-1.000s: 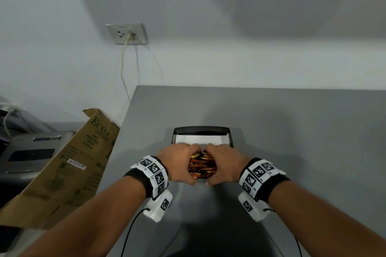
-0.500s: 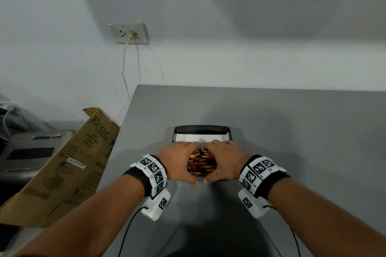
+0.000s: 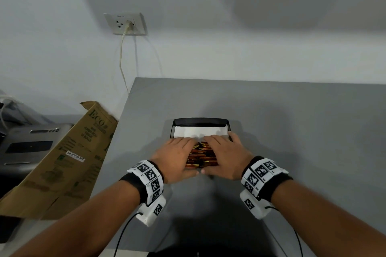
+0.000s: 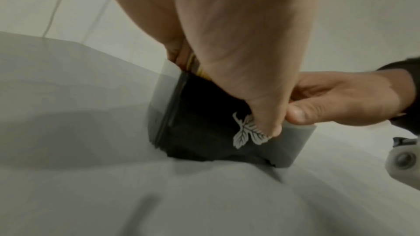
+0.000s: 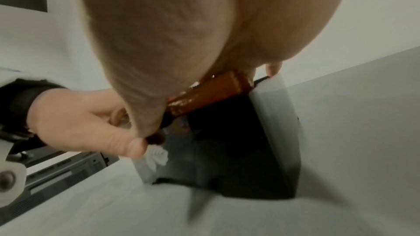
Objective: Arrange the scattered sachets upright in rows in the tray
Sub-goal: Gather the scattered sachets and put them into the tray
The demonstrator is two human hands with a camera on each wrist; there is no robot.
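A black tray with a white liner stands on the grey table. Its near part holds a packed row of orange-brown sachets standing on edge. My left hand and right hand lie flat on top of the row from either side, fingers stretched forward. Both thumbs touch the tray's near wall, beside its white leaf emblem. Under the right palm an orange sachet shows above the tray. Much of the row is hidden by my hands.
A brown cardboard box leans against the table's left edge, with a grey machine behind it. A wall socket with a hanging cable sits above the table's far left corner.
My hands were curled around the bundle of sachets. They have flattened out and spread forward over the top of the row.
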